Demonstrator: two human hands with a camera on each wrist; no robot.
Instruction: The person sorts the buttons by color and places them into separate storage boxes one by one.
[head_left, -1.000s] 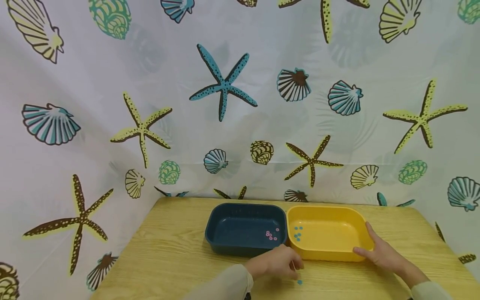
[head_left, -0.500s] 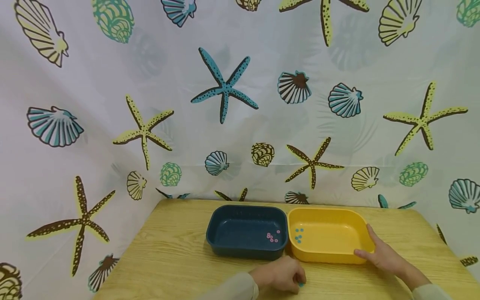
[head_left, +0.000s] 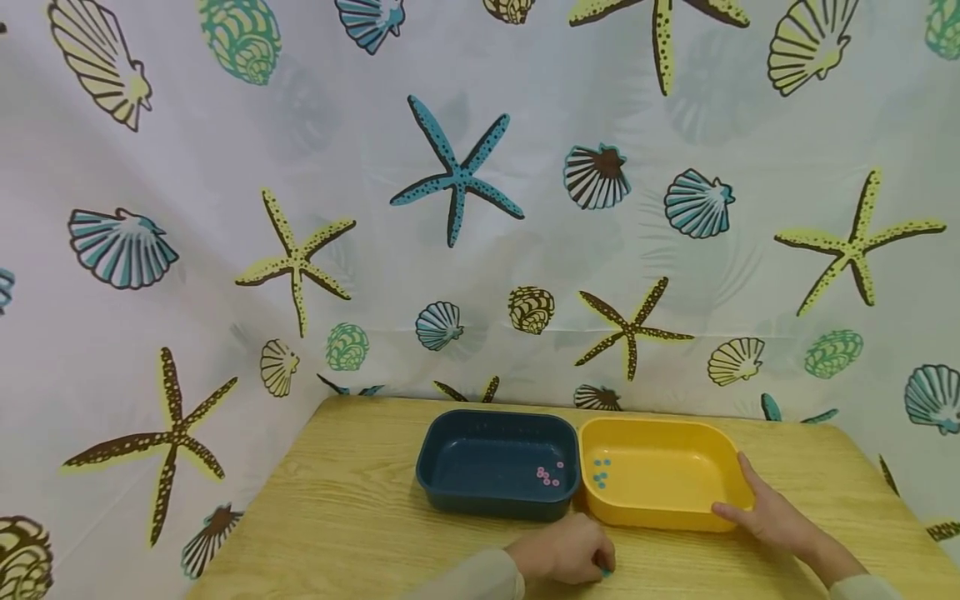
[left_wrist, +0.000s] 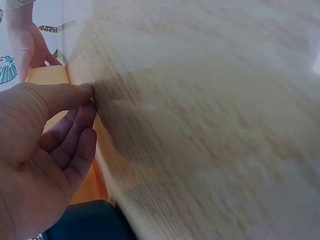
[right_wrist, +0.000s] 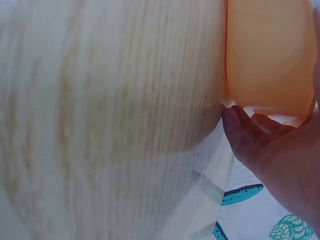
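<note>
Just in front of the two bins my left hand [head_left: 566,550] is low at the table, thumb and index finger pinching a small blue disc [head_left: 606,572]. In the left wrist view the fingertips [left_wrist: 86,92] meet at the wood, and the disc is hidden. My right hand [head_left: 772,512] holds the right end of the yellow bin [head_left: 652,518], its thumb at the front corner and its fingers along the side. Inside that bin, at the left, lie several blue discs [head_left: 602,477]. Several pink discs [head_left: 546,475] lie at the right of the dark blue bin [head_left: 495,503].
Both bins stand side by side on a wood-grain table [head_left: 337,500], near its back edge. A white curtain [head_left: 495,267] printed with shells and starfish encloses the back and sides.
My left hand has come down onto the blue disc on the table, and its fingertips have closed over it. The right hand stays on the yellow bin. The head view has shifted slightly.
</note>
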